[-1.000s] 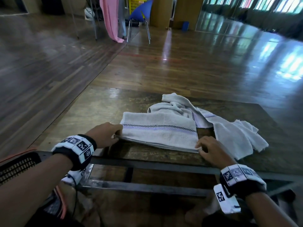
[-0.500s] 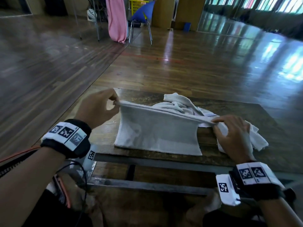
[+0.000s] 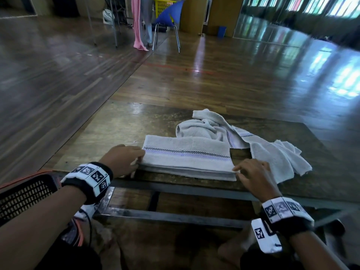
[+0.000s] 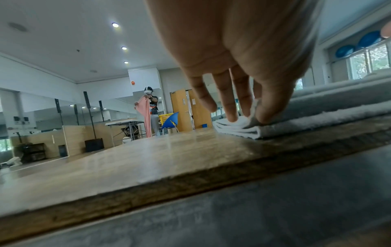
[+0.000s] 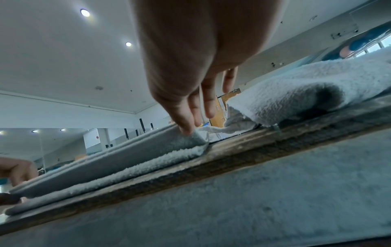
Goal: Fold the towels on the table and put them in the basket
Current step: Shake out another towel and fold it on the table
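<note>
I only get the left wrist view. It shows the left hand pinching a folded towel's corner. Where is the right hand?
Observer: The right hand has its fingertips on the near right corner of the folded towel.
Operator: Any other towels?
Observer: Yes, a crumpled heap lies unfolded behind and to the right of it, on the table.
Operator: And the basket?
Observer: A black mesh basket sits at the person's left, lower than the tabletop.
</note>
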{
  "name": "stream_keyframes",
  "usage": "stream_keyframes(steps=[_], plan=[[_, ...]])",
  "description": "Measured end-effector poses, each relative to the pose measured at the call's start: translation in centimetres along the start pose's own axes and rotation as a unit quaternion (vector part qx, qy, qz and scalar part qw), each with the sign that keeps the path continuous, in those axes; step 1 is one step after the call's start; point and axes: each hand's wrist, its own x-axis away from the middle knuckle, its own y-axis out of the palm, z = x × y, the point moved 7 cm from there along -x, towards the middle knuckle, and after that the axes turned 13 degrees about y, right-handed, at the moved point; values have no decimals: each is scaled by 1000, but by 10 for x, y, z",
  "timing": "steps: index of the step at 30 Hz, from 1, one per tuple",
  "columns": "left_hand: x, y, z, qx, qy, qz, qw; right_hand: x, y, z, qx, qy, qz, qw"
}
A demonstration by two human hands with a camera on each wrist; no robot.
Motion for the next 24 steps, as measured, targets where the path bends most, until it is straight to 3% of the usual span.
stream_keyframes(steps=[2,7,16,18,20,22,24], plan=[[4,-1,0,-2,-5,29,1000,2,3,-4,5,-12,-3,1000],[10,11,0,42,-30,12,999,2,17,-5,16,-33,-74,997],[33,9,18,38,30,-20,999,20,21,-3,-15,-48,-118,992],[33,0,19,39,26,-6,999,17,10,-4,-17,-56,-64,996],[31,-25,17,40,38,108,993,12,-12,-6,-32,-71,51,996],[35,-55,16,-23,49,239,970,10,-33,-7,-35,-78,145,986],[38,-60,16,-55,53,262,962,13,-37,-8,-20,-81,168,982]])
